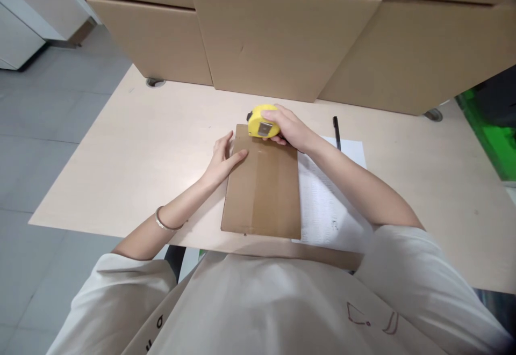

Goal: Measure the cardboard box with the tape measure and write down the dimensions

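A yellow tape measure (263, 121) is gripped in my right hand (289, 127), over the far edge of a cardboard box (264, 188). No drawn-out blade can be made out. The box lies in front of me, with a strip of brown tape running down its middle. My left hand (224, 157) rests against the box's left side, thumb on top and fingers apart along the edge. Under my right forearm, beside the box, lies a printed sheet of paper (322, 204), partly covered by the box and arm.
A black pen (336, 132) lies at the paper's top edge. Large stacked cardboard boxes (278, 38) line the back of the pale table (108, 167). Grey floor tiles (44, 172) show to the left, and something green (497, 140) stands at the right.
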Available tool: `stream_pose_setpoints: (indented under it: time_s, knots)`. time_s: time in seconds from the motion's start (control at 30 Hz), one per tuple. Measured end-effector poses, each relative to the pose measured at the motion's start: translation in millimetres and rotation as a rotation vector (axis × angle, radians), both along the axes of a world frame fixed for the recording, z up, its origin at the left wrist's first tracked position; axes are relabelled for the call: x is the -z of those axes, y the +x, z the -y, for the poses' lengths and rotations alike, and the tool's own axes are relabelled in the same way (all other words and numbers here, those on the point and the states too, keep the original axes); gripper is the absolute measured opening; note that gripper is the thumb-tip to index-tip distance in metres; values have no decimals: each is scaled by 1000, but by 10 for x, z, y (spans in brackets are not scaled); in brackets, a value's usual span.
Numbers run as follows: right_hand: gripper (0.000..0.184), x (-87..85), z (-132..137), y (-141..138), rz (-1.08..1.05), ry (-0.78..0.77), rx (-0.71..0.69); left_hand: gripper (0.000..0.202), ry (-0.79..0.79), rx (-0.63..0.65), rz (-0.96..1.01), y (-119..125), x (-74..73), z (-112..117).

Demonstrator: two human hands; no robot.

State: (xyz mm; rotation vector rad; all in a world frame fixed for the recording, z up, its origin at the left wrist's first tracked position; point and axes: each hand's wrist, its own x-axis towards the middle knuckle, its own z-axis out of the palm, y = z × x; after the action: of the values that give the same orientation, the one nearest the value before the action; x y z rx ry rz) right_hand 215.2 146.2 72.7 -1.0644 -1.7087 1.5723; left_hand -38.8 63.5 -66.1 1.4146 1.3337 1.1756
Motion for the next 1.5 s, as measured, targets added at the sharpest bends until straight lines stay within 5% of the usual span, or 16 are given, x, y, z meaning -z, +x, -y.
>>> stream_pose_setpoints:
  time_s: [0.17, 0.33, 0.5, 0.7, 0.93, 1.2, 1.5]
  knots:
    - [70, -34, -147, -363, 134, 92, -58, 127, 77, 23, 72, 86, -159, -193]
    - [64, -42, -250, -455, 236, 140, -88, 113, 11, 180, 274, 210, -195, -277]
    - [63, -76, -274, -171, 252, 82, -81, 117, 28, 159, 258, 188, -130, -291]
    - [54, -100, -151, 584, 219, 74, 10, 101, 68, 163, 80, 64, -82, -311]
    - [57, 183, -178, 1426, 102, 27, 69, 96, 60, 165, 34, 55, -59, -315]
    - [68, 276, -132, 1268, 97, 48, 111, 95, 80, 161, 40, 47, -42, -307]
    - [59, 244, -111, 1270, 93, 39, 90, 102, 66, 181, 23, 14, -55, -310]
